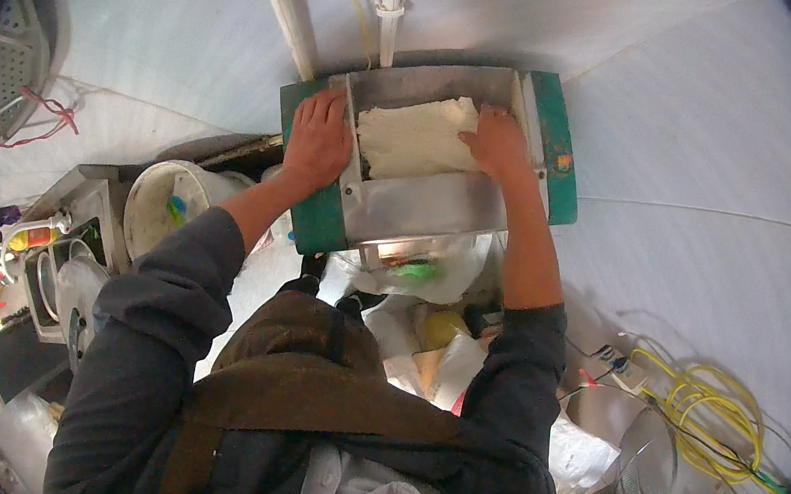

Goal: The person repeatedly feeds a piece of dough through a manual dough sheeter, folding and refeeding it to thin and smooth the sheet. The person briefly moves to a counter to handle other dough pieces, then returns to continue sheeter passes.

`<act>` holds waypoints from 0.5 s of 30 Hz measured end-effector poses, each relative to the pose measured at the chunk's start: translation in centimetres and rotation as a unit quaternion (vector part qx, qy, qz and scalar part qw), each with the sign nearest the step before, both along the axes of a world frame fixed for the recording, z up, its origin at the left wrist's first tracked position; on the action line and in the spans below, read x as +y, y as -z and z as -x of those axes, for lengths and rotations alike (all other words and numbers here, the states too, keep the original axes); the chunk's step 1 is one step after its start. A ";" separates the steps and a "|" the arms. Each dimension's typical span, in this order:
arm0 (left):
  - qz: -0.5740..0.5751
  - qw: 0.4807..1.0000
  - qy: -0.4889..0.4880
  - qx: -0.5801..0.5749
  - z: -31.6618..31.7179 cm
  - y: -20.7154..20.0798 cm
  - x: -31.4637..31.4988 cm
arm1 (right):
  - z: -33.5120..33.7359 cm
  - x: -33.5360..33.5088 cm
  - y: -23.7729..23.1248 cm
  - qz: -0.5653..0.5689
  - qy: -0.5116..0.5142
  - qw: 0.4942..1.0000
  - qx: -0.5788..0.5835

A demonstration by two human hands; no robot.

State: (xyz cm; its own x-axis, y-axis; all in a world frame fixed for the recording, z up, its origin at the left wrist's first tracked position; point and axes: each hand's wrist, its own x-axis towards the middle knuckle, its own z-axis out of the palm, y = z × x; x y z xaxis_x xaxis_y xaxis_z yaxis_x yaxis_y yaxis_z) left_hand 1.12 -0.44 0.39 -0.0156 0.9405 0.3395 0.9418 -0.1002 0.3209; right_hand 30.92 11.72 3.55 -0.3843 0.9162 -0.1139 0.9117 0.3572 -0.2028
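A dough-rolling machine with green ends and a metal hopper stands in front of me against the wall. In the hopper lies a thick, pale slab of dough with ragged edges. My left hand rests on the machine's left end beside the hopper wall, fingers stretched out and holding nothing. At the slab's right edge, my right hand grips the dough, its thumb toward the middle and its fingers bent at the far side. Whatever lies under those fingers is hidden.
Left of the machine stands a white bucket, with a sink and a perforated metal pan farther left. A coiled yellow cable and a wire strainer are at the lower right. Plastic bags sit below the machine.
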 end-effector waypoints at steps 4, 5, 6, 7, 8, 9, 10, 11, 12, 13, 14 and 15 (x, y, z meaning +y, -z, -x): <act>0.015 1.000 0.005 0.009 0.6 0.6 0.0 | -1.3 -4.7 0.5 0.000 0.074 0.910 0.407; 0.015 1.000 0.008 -0.001 0.8 0.6 -0.1 | -2.2 -6.9 0.5 0.171 0.124 0.803 0.557; 0.016 1.000 0.003 0.004 1.0 0.8 -0.3 | -3.8 -9.8 0.4 0.330 0.168 0.643 0.670; 0.014 1.000 0.005 0.005 1.0 1.0 -0.1 | -6.2 -12.9 1.9 0.396 0.122 0.594 0.690; 0.011 1.000 0.009 0.007 0.9 1.2 0.2 | -8.1 -16.1 5.0 0.455 0.073 0.538 0.706; 0.021 1.000 0.006 0.013 0.8 1.2 0.2 | -8.6 -19.0 8.3 0.479 0.095 0.547 0.680; 0.029 0.999 -0.002 0.022 0.8 0.9 0.2 | -8.9 -21.8 11.7 0.504 0.114 0.553 0.654; 0.037 0.999 -0.011 0.029 0.7 0.7 0.0 | -8.8 -24.3 15.4 0.513 0.152 0.567 0.626; 0.043 0.999 -0.011 0.031 0.4 0.8 -0.1 | -8.4 -26.5 19.6 0.483 0.195 0.588 0.619; 0.046 0.998 -0.013 0.034 0.4 0.8 0.1 | -7.7 -28.2 23.9 0.424 0.220 0.618 0.624; 0.050 0.998 -0.012 0.033 0.2 0.9 0.2 | -7.1 -29.4 28.0 0.337 0.213 0.666 0.630; 0.037 0.999 0.001 0.019 -0.2 1.2 0.5 | -6.6 -29.5 31.7 0.235 0.199 0.726 0.615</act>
